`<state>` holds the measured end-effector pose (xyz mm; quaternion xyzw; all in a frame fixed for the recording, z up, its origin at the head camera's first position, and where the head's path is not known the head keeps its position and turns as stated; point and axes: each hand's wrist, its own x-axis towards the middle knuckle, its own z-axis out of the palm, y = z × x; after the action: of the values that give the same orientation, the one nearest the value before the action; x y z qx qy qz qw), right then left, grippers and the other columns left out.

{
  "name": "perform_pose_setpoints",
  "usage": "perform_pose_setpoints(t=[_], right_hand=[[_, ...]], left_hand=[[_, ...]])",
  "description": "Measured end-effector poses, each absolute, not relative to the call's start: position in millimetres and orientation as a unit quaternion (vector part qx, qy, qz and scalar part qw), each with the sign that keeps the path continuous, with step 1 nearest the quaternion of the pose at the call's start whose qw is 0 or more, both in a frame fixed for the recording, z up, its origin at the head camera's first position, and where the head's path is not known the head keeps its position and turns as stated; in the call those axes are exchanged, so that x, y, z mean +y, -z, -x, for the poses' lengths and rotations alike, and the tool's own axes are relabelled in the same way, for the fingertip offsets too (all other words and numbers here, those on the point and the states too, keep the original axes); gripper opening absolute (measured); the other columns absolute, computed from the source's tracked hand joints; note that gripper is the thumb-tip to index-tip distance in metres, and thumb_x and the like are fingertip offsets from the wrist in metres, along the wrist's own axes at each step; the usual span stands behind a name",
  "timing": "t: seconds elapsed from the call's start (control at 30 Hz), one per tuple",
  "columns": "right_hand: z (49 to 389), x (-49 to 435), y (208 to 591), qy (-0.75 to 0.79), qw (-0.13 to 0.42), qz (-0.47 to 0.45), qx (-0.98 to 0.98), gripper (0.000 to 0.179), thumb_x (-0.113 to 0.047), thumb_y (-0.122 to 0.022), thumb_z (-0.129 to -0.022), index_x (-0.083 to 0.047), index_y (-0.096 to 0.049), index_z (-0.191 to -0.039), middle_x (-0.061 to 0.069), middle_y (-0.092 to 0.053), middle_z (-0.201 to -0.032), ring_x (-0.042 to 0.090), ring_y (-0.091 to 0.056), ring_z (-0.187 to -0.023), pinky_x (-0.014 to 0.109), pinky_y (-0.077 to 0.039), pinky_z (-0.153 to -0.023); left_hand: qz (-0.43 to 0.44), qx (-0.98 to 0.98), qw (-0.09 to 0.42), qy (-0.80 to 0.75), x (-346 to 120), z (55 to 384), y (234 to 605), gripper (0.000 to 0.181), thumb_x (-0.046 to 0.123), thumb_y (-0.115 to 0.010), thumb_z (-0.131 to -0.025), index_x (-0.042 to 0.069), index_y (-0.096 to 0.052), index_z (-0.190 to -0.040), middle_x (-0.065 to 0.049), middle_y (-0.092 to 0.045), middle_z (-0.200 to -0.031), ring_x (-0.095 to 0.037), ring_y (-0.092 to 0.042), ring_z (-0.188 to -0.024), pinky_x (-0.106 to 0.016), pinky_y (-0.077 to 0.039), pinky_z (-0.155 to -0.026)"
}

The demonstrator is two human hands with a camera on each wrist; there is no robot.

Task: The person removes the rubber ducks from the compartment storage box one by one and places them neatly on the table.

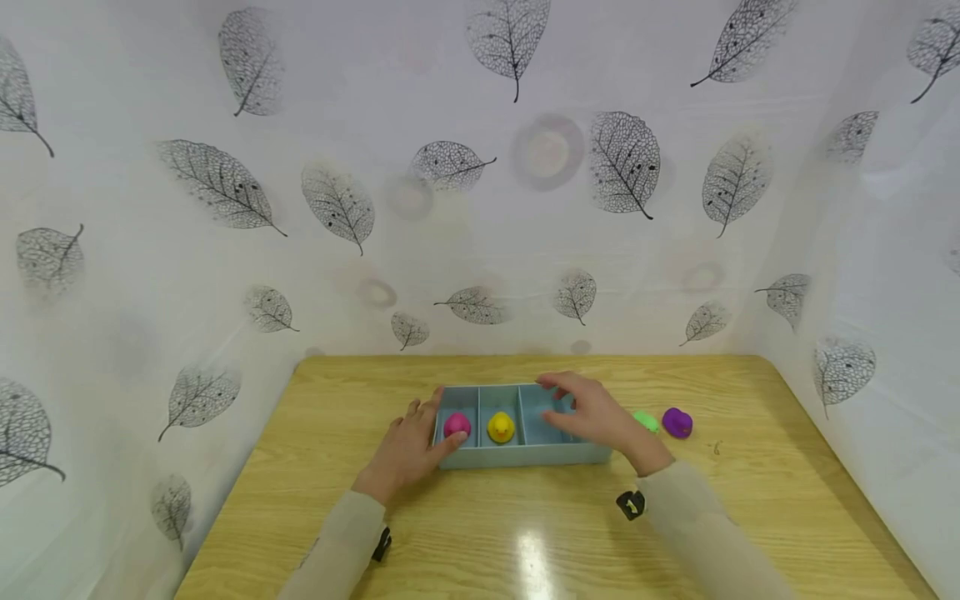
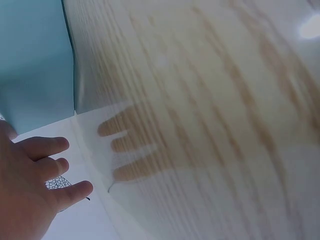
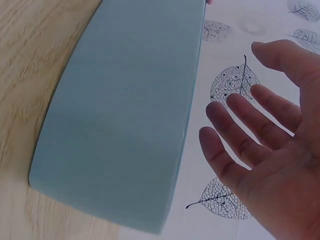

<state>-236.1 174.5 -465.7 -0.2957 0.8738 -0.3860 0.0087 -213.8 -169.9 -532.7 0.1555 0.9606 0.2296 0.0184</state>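
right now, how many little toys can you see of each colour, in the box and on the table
Pink toy: 1
Yellow toy: 1
Green toy: 1
Purple toy: 1
Total in sight: 4; the right hand hides part of the box.

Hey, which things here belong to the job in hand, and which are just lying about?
Job, most likely:
blue box
pink toy, in the box
yellow duck, in the box
green toy, outside it
purple toy, outside it

Just around:
wooden table
leaf-print sheet
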Motion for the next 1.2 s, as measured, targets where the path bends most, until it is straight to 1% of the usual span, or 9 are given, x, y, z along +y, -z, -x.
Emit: perform_pose_setpoints(t=[0.13, 0.33, 0.5, 0.57, 0.67, 0.8, 0.93, 1.2], right_hand=[[237, 167, 469, 0.382, 0.015, 0.306, 0.872, 0.056, -0.018, -0.078, -0.094, 0.001, -0.059, -0.145, 0.023, -0.069, -0.134, 0.039, -0.068, -0.110, 0.057, -0.058, -0.088], [236, 156, 473, 0.367, 0.018, 0.319, 0.874, 0.057, -0.021, -0.076, -0.095, 0.002, -0.059, -0.145, 0.021, -0.068, -0.134, 0.036, -0.069, -0.109, 0.052, -0.060, -0.088], [235, 145, 473, 0.363, 0.049, 0.312, 0.876, 0.057, -0.022, -0.075, -0.096, 0.001, -0.059, -0.145, 0.021, -0.067, -0.137, 0.038, -0.067, -0.114, 0.054, -0.058, -0.094], [235, 141, 474, 0.362, 0.060, 0.307, 0.878, 0.057, -0.021, -0.076, -0.096, 0.001, -0.058, -0.146, 0.022, -0.067, -0.139, 0.037, -0.066, -0.116, 0.053, -0.058, -0.095], [236, 136, 477, 0.349, 0.070, 0.303, 0.884, 0.058, -0.021, -0.076, -0.097, -0.001, -0.057, -0.148, 0.019, -0.065, -0.143, 0.034, -0.065, -0.118, 0.047, -0.057, -0.095], [238, 131, 482, 0.335, 0.078, 0.305, 0.888, 0.060, -0.021, -0.077, -0.096, -0.002, -0.056, -0.149, 0.018, -0.063, -0.147, 0.036, -0.065, -0.122, 0.051, -0.058, -0.099], [239, 128, 485, 0.327, 0.083, 0.309, 0.889, 0.062, -0.021, -0.078, -0.095, -0.001, -0.056, -0.149, 0.018, -0.061, -0.149, 0.039, -0.065, -0.125, 0.056, -0.055, -0.104], [243, 121, 488, 0.302, 0.083, 0.307, 0.899, 0.061, -0.022, -0.079, -0.094, 0.001, -0.058, -0.146, 0.019, -0.063, -0.147, 0.039, -0.064, -0.129, 0.056, -0.053, -0.109]], left_hand=[[-0.157, 0.960, 0.015, -0.230, -170, 214, 532, 0.097, 0.072, -0.048, -0.101, 0.014, -0.014, -0.171, -0.016, -0.038, -0.169, -0.051, -0.032, -0.155, -0.070, -0.032, -0.121], [-0.156, 0.960, 0.017, -0.230, -171, 214, 532, 0.097, 0.073, -0.047, -0.101, 0.015, -0.014, -0.171, -0.016, -0.034, -0.171, -0.049, -0.028, -0.158, -0.071, -0.030, -0.122], [-0.160, 0.967, 0.004, -0.198, -172, 215, 531, 0.098, 0.074, -0.045, -0.100, 0.014, -0.015, -0.171, -0.022, -0.030, -0.171, -0.047, -0.021, -0.161, -0.072, -0.024, -0.124], [-0.164, 0.969, -0.006, -0.184, -172, 216, 531, 0.098, 0.075, -0.044, -0.100, 0.014, -0.016, -0.171, -0.024, -0.030, -0.171, -0.047, -0.019, -0.162, -0.072, -0.021, -0.125], [-0.169, 0.971, -0.020, -0.167, -172, 217, 531, 0.099, 0.077, -0.043, -0.100, 0.012, -0.018, -0.170, -0.025, -0.029, -0.171, -0.047, -0.020, -0.161, -0.072, -0.018, -0.126], [-0.173, 0.972, -0.021, -0.158, -171, 217, 530, 0.099, 0.076, -0.043, -0.100, 0.010, -0.020, -0.170, -0.025, -0.028, -0.171, -0.047, -0.020, -0.161, -0.072, -0.017, -0.127], [-0.173, 0.972, -0.006, -0.156, -170, 217, 527, 0.098, 0.075, -0.044, -0.101, 0.011, -0.017, -0.170, -0.026, -0.026, -0.172, -0.047, -0.017, -0.162, -0.071, -0.016, -0.127], [-0.168, 0.973, 0.002, -0.161, -170, 216, 525, 0.098, 0.075, -0.043, -0.101, 0.012, -0.015, -0.170, -0.025, -0.026, -0.172, -0.046, -0.017, -0.162, -0.070, -0.018, -0.127]])
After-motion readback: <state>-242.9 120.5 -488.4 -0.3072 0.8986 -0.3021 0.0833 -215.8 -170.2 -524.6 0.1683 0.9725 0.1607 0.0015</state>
